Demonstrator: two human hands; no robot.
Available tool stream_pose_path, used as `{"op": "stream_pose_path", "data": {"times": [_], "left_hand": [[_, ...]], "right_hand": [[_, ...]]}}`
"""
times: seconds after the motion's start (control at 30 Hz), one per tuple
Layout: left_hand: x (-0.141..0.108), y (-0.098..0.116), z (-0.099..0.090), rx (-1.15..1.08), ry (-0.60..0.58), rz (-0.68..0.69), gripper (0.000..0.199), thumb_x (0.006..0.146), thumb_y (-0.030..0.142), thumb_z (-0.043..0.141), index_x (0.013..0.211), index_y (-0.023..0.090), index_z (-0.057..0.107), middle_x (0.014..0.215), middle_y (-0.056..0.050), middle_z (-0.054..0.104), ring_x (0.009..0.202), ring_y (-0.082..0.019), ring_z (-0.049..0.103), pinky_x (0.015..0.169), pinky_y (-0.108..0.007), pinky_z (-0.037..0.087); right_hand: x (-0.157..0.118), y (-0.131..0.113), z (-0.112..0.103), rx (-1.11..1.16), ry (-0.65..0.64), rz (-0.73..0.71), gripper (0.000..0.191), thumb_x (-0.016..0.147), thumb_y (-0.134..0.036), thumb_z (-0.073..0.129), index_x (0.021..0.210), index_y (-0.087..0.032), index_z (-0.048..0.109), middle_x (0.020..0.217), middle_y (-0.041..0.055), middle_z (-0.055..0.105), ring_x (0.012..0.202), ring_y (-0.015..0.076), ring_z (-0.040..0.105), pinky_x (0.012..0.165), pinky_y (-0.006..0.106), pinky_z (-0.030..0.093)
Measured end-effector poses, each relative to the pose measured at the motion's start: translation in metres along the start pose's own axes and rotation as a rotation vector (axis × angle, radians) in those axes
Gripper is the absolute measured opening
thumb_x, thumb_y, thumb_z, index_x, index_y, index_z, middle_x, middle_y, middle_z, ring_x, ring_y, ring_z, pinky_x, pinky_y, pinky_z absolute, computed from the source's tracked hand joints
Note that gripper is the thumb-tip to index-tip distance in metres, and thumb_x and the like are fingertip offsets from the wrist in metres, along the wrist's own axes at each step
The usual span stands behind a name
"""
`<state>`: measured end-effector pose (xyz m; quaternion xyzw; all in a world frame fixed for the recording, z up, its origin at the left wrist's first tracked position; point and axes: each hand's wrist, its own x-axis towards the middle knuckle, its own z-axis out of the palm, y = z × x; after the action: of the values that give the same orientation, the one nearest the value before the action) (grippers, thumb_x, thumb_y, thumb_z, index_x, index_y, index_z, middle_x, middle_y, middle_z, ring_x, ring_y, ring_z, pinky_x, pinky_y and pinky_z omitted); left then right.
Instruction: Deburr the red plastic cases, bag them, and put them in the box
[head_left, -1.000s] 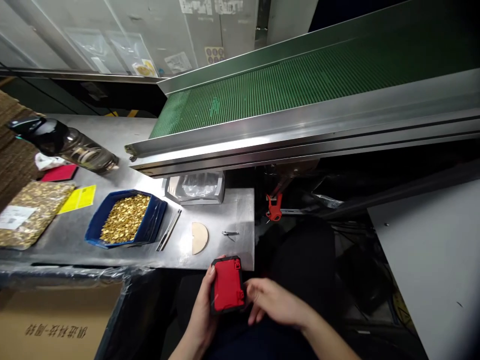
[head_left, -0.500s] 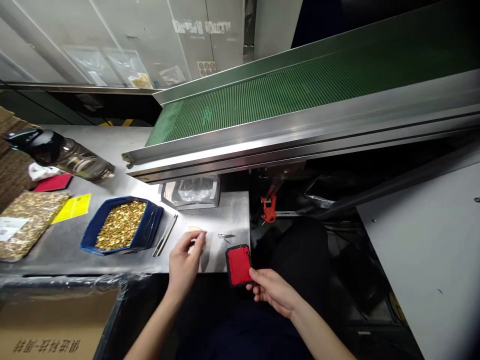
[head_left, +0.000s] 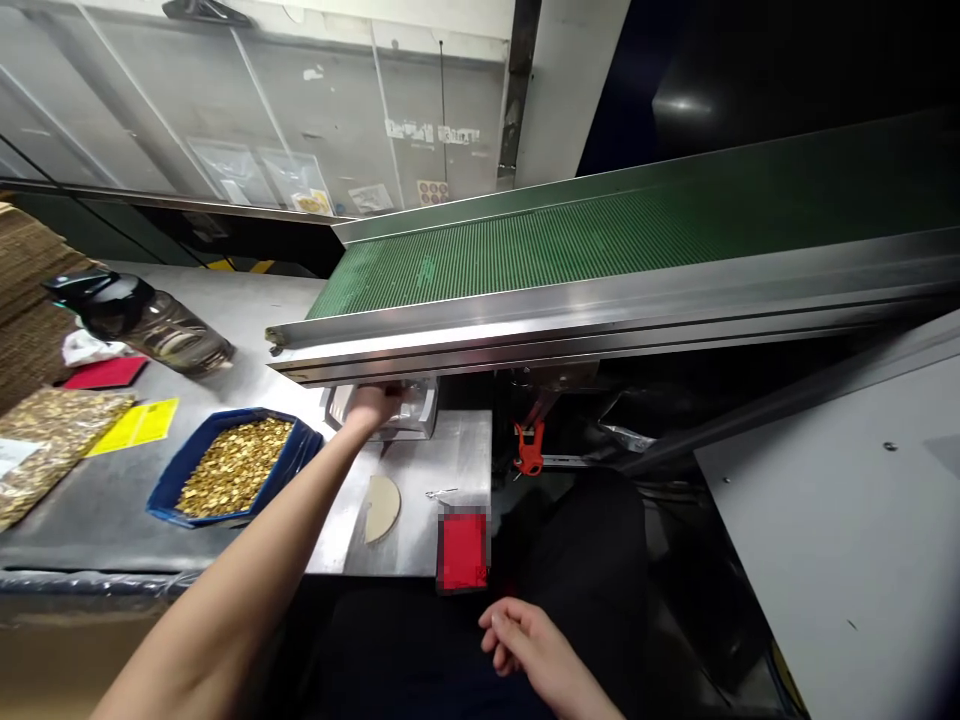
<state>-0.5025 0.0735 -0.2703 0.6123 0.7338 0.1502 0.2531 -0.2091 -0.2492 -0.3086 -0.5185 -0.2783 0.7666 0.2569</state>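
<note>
My left hand (head_left: 369,403) reaches far forward under the conveyor rail and rests on a clear plastic bag in a metal holder (head_left: 409,405); whether the fingers grip it is hidden. A red rectangular part (head_left: 463,550) lies at the near right edge of the steel table (head_left: 435,470). My right hand (head_left: 525,645) hovers below it over my lap, fingers loosely curled, holding nothing. A tan half-disc (head_left: 381,507) and a small metal clip (head_left: 442,492) lie between the arm and the red part.
A blue tray of gold-coloured small parts (head_left: 232,475) sits left of my arm. Further left are a yellow card (head_left: 139,425), a bag of gold parts (head_left: 41,445), a dark bottle (head_left: 142,325). A green conveyor belt (head_left: 600,245) slopes above; an orange clamp (head_left: 529,448) hangs beneath.
The red part went from my hands onto the table edge and my right hand let go. My left hand moved from the half-disc forward to the plastic bag under the conveyor.
</note>
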Motion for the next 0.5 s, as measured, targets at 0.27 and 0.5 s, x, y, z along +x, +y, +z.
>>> {"op": "stream_pose_path", "data": {"times": [0.27, 0.5], "left_hand": [[-0.025, -0.005, -0.014, -0.095, 0.044, 0.085, 0.025, 0.100, 0.039, 0.064, 0.099, 0.015, 0.067, 0.097, -0.004, 0.069, 0.089, -0.022, 0.067, 0.085, -0.042, 0.056], [-0.135, 0.016, -0.017, -0.330, 0.097, 0.225, 0.027, 0.103, 0.039, 0.045, 0.084, 0.022, 0.053, 0.075, 0.002, 0.053, 0.073, -0.019, 0.053, 0.072, -0.032, 0.042]], "right_hand": [[0.002, -0.004, -0.006, -0.072, 0.073, -0.079, 0.070, 0.075, -0.082, 0.068, 0.094, -0.014, 0.069, 0.079, 0.0037, 0.066, 0.061, 0.0110, 0.053, 0.057, 0.025, 0.040], [-0.010, -0.066, 0.016, -0.318, 0.186, -0.376, 0.034, 0.101, -0.052, 0.056, 0.101, -0.020, 0.070, 0.087, 0.0031, 0.068, 0.076, 0.0161, 0.062, 0.071, 0.028, 0.048]]}}
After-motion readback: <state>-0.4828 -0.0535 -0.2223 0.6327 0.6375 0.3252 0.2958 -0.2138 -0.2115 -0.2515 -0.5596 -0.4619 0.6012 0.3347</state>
